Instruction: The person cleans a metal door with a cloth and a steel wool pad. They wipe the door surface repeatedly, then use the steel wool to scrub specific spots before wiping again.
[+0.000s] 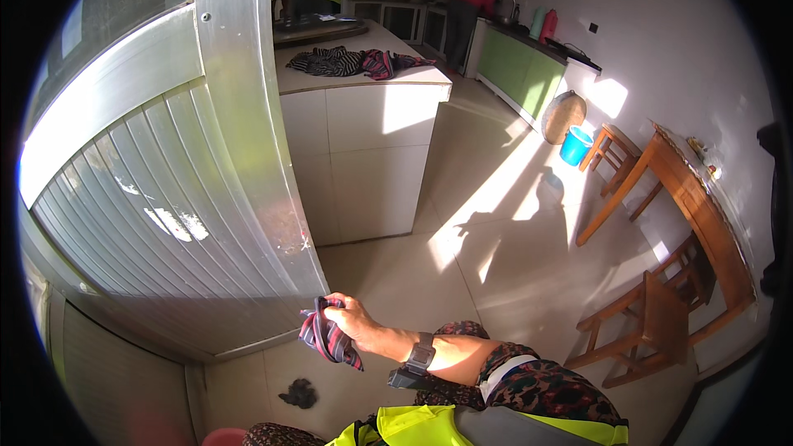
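Observation:
My right hand is closed around a crumpled cloth with dark, red and grey stripes. The cloth is beside the lower corner of a ribbed metal door; whether it touches the door I cannot tell. A wristwatch and a dark device are strapped to my right wrist. My left hand is out of view. On the tiled floor below the cloth lies a small dark clump, and the rim of a pink basin shows at the bottom edge.
A white-topped counter behind the door holds striped cloths. A person in a red top stands at the far counter. On the right are a wooden table, wooden stools and a blue bucket.

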`<act>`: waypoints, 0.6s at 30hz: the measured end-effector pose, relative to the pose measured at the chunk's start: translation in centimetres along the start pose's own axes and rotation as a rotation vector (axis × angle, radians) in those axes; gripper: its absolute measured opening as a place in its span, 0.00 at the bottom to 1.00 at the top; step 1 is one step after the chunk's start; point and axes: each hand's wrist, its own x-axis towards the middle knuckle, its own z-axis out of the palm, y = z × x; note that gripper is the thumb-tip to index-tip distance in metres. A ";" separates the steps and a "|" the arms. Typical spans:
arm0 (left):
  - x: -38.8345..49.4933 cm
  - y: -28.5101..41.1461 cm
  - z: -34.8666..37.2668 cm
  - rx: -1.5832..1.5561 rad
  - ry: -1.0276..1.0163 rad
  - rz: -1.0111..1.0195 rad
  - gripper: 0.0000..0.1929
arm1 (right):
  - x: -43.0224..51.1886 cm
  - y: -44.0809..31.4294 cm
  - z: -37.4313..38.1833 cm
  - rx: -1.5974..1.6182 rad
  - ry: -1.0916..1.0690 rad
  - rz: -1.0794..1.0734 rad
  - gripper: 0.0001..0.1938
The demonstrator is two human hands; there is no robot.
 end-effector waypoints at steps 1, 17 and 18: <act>-0.2 -0.1 -0.1 0.000 0.005 0.003 0.17 | 0.0 0.1 -0.2 -0.019 0.008 0.004 0.14; -1.5 1.7 -0.1 0.021 0.053 0.036 0.16 | -3.7 -4.2 -1.6 0.014 -0.057 0.011 0.16; -1.3 1.8 -0.1 0.026 0.056 0.030 0.16 | -3.7 -4.2 -1.7 0.003 -0.041 0.012 0.16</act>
